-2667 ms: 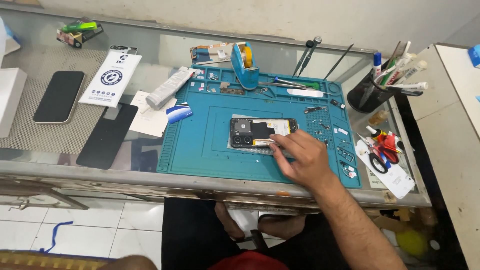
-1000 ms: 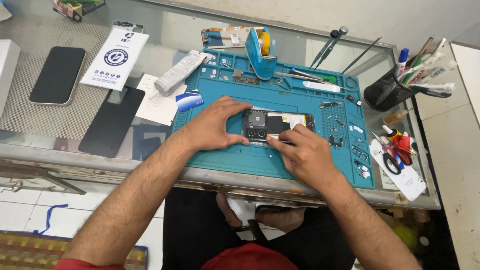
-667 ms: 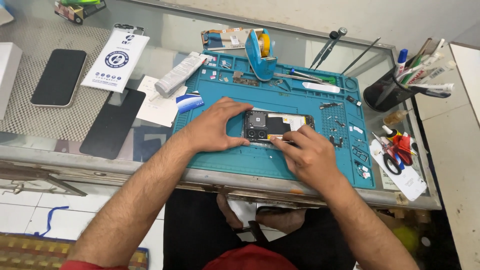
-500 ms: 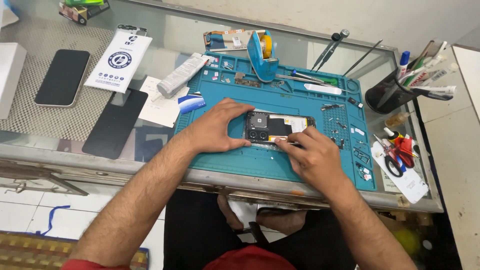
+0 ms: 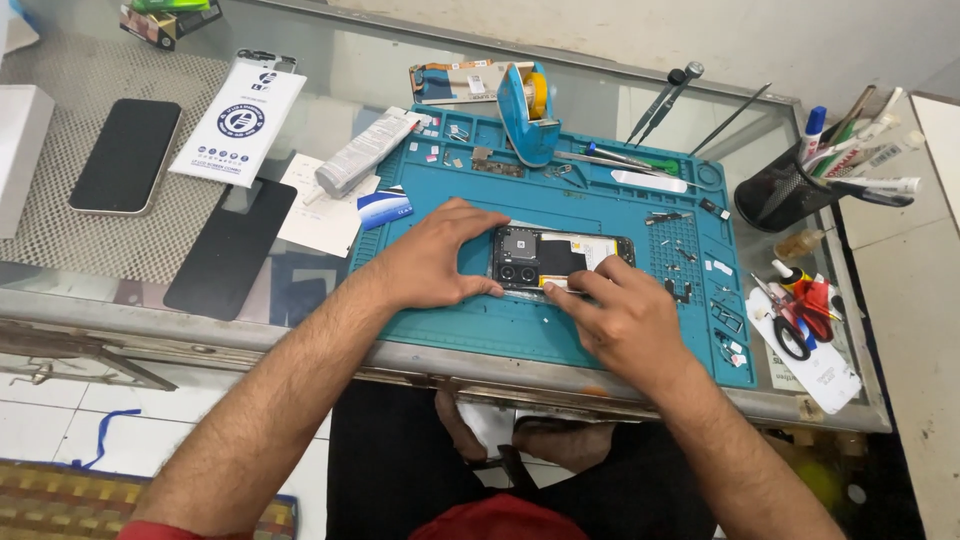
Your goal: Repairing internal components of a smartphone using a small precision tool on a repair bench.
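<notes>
the opened black phone (image 5: 560,262) lay lengthwise along the table's front edge, left hand (image 5: 435,258) gripping its camera end, right hand (image 5: 620,318) pinching its near edge.

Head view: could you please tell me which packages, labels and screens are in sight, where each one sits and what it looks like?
White pouch: back left on the glass, tall rectangle, round blue emblem.
Phone: far left on the mesh mat, dark screen, pale rim.
Black panel: left of the blue mat, dark rectangle.
Blue card: mat's left edge, blue and white.
Open phone: mat centre, between left hand and right hand.
</notes>
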